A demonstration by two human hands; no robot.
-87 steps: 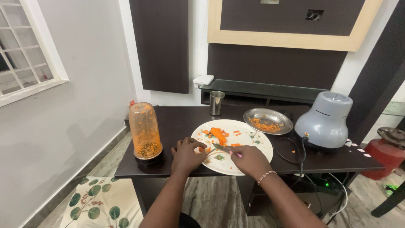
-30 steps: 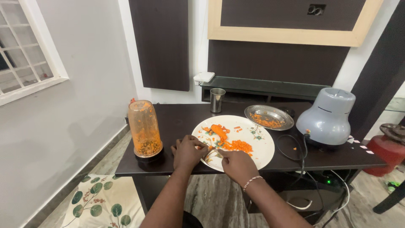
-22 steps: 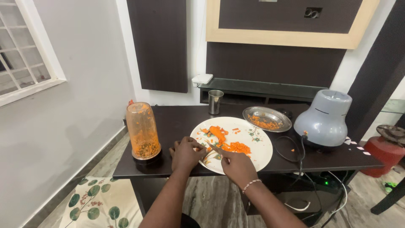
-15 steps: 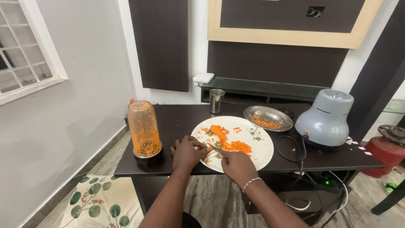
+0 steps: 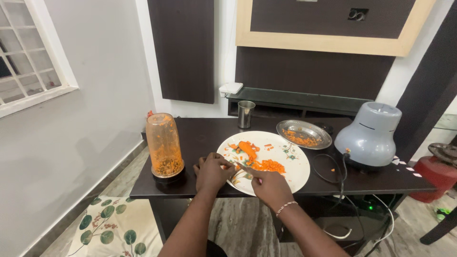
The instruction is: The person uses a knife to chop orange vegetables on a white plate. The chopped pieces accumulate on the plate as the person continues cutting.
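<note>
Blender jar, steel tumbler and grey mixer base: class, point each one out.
blender jar [image 5: 164, 145], head view, middle of its orange-smeared wall
steel tumbler [image 5: 246, 114], head view, its side
grey mixer base [image 5: 372, 137], head view, front of its dome

Dark table [image 5: 209, 135], blender jar [image 5: 164, 146], plate [image 5: 293, 164], steel cup [image 5: 245, 114], mixer base [image 5: 369, 134]

Bright even daylight from the window [image 5: 28, 57], soft shadows, sharp focus, slight wide-angle bending at edges

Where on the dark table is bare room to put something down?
Free: the table between blender jar and steel cup, and the right front edge below the mixer base. Crowded: the plate, where both hands work.
</note>
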